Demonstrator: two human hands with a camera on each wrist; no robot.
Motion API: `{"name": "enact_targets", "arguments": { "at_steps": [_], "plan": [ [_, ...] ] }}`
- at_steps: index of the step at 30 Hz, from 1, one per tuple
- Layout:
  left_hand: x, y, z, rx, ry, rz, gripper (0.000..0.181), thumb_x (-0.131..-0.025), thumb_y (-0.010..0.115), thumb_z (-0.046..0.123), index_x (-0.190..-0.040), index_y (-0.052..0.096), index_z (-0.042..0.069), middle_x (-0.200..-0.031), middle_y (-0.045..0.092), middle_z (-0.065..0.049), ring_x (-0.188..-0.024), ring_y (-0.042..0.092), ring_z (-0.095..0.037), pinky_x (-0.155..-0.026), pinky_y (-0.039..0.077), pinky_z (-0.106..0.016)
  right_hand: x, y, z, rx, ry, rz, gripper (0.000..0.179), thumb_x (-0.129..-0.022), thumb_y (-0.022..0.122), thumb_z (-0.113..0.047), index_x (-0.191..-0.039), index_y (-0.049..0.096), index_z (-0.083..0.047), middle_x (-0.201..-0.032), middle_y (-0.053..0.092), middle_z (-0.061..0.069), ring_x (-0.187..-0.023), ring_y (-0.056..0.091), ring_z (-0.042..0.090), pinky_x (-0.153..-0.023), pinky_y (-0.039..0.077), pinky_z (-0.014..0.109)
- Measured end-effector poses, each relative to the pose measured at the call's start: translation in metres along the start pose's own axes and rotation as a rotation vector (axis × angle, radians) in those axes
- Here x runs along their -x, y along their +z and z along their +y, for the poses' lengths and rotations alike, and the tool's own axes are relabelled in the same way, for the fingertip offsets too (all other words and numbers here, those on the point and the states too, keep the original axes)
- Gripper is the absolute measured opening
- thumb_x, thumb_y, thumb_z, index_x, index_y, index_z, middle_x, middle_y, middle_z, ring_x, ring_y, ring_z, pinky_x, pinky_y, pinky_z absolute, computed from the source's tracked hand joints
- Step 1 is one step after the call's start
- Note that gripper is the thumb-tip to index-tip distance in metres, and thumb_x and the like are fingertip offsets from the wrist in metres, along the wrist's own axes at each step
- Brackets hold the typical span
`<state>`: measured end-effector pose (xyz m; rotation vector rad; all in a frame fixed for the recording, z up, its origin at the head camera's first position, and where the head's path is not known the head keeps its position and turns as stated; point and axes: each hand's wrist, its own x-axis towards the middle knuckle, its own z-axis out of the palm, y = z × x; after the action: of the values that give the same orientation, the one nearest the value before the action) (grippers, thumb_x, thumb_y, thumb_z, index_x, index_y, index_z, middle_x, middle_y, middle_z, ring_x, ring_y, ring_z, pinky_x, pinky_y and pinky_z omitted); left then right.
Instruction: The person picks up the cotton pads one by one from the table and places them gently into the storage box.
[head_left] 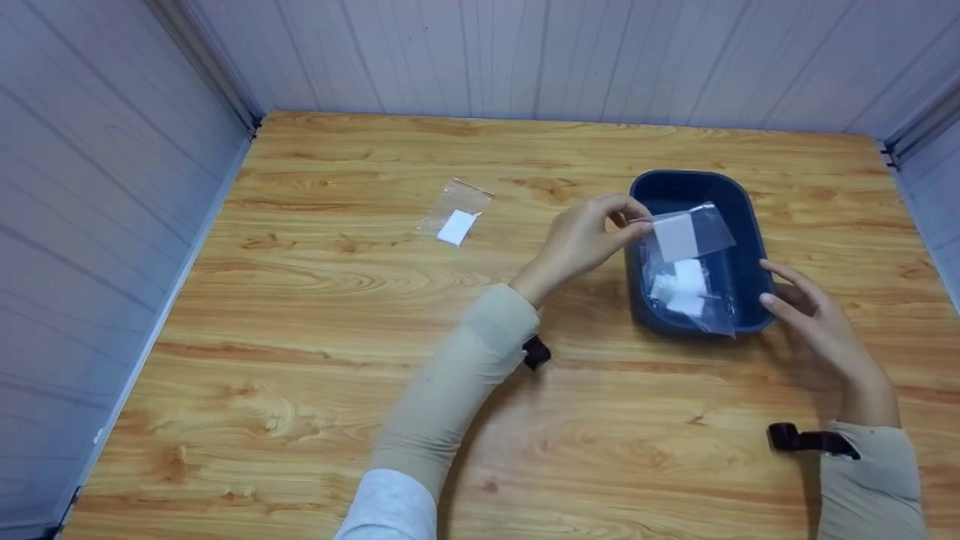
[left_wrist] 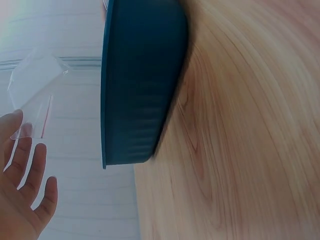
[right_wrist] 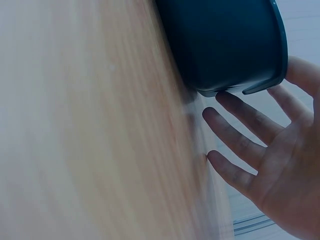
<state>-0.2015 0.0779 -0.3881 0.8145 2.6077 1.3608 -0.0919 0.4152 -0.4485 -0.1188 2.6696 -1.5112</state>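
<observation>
My left hand [head_left: 581, 236] pinches a small clear plastic bag [head_left: 716, 229] with a white rectangular piece [head_left: 676, 238] inside, over the dark blue bin [head_left: 752, 225]. Thumb and index finger hold the bag's edge; in the left wrist view the other fingers [left_wrist: 35, 175] spread loosely beneath the bag [left_wrist: 35, 82]. Several more clear bags with white pieces [head_left: 686, 289] lie in the bin, one overlapping its near rim. At the bin's right side, my right hand [head_left: 821, 326] touches the rim with thumb and index fingertips, its other fingers fairly straight beside the wall [right_wrist: 230, 45].
Another clear bag [head_left: 457, 202] with a white piece lies on the wood-grain table [head_left: 300, 360], left of the bin. Pale panel walls [head_left: 480, 60] border the table at the back and both sides. A black strap device [head_left: 806, 439] is on the right wrist.
</observation>
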Motion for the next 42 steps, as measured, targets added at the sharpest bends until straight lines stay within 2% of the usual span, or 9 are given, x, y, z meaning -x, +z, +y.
{"name": "enact_targets", "arguments": {
  "at_steps": [5, 9, 11, 14, 20, 27, 34, 42],
  "plan": [
    [-0.006, 0.008, 0.004, 0.024, -0.006, 0.01, 0.017, -0.095, 0.066, 0.037, -0.105, 0.072, 0.025, -0.097, 0.064, 0.016, -0.09, 0.056, 0.001, -0.075, 0.043, -0.018, -0.001, -0.001, 0.001, 0.02, 0.011, 0.003, 0.053, -0.103, 0.055, -0.016, -0.153, 0.038, -0.017, -0.14, 0.051, 0.004, -0.114, 0.049, -0.008, -0.088, 0.041, 0.008],
    [-0.01, 0.016, 0.005, 0.035, -0.015, 0.005, 0.016, -0.095, 0.067, 0.035, -0.106, 0.072, 0.024, -0.098, 0.064, 0.015, -0.09, 0.056, 0.001, -0.077, 0.043, -0.015, -0.001, 0.0, 0.0, 0.042, 0.026, 0.007, 0.053, -0.103, 0.055, -0.018, -0.154, 0.038, -0.017, -0.143, 0.048, 0.017, -0.114, 0.048, -0.008, -0.088, 0.04, 0.008],
    [-0.011, 0.02, 0.005, 0.042, -0.016, -0.002, 0.016, -0.095, 0.067, 0.033, -0.106, 0.072, 0.023, -0.098, 0.064, 0.015, -0.09, 0.056, 0.001, -0.077, 0.043, -0.014, -0.001, 0.0, 0.0, 0.05, 0.033, 0.006, 0.053, -0.103, 0.055, -0.019, -0.154, 0.037, -0.018, -0.145, 0.046, 0.02, -0.115, 0.047, -0.008, -0.088, 0.04, 0.007],
    [-0.011, 0.026, 0.004, 0.042, -0.008, -0.017, 0.014, -0.095, 0.068, 0.031, -0.105, 0.072, 0.022, -0.097, 0.065, 0.014, -0.089, 0.056, 0.001, -0.077, 0.043, -0.013, -0.001, 0.0, 0.0, 0.045, 0.031, 0.007, 0.053, -0.103, 0.055, -0.019, -0.154, 0.038, -0.018, -0.145, 0.046, 0.015, -0.115, 0.047, -0.008, -0.088, 0.039, 0.007],
    [-0.01, 0.038, 0.001, 0.003, 0.008, -0.047, 0.013, -0.095, 0.068, 0.03, -0.104, 0.072, 0.022, -0.095, 0.065, 0.015, -0.085, 0.056, 0.001, -0.074, 0.043, -0.013, 0.001, 0.002, 0.002, 0.023, -0.001, 0.015, 0.052, -0.103, 0.054, -0.015, -0.153, 0.039, -0.015, -0.134, 0.051, -0.004, -0.113, 0.049, -0.008, -0.087, 0.041, 0.008],
    [-0.009, 0.046, -0.001, -0.041, 0.006, -0.056, 0.015, -0.095, 0.068, 0.033, -0.105, 0.073, 0.023, -0.095, 0.064, 0.015, -0.084, 0.055, 0.0, -0.072, 0.042, -0.014, 0.001, 0.002, 0.002, 0.051, 0.009, 0.019, 0.052, -0.103, 0.055, -0.018, -0.153, 0.039, -0.016, -0.143, 0.047, 0.004, -0.114, 0.047, -0.008, -0.088, 0.039, 0.007],
    [-0.008, 0.051, -0.005, -0.08, 0.026, -0.068, 0.018, -0.095, 0.068, 0.033, -0.11, 0.074, 0.025, -0.102, 0.067, 0.017, -0.086, 0.056, 0.002, -0.074, 0.042, -0.014, 0.001, 0.003, 0.001, 0.033, -0.01, 0.011, 0.052, -0.103, 0.055, -0.016, -0.152, 0.039, -0.015, -0.143, 0.048, -0.002, -0.115, 0.048, -0.008, -0.089, 0.039, 0.007],
    [-0.006, 0.049, -0.005, -0.085, 0.038, -0.064, 0.02, -0.095, 0.068, 0.035, -0.113, 0.073, 0.027, -0.104, 0.065, 0.017, -0.086, 0.054, 0.001, -0.072, 0.042, -0.015, 0.002, 0.002, -0.001, 0.025, -0.003, 0.013, 0.051, -0.103, 0.054, -0.015, -0.152, 0.04, -0.015, -0.14, 0.049, 0.0, -0.115, 0.049, -0.007, -0.089, 0.04, 0.008]
  ]
}}
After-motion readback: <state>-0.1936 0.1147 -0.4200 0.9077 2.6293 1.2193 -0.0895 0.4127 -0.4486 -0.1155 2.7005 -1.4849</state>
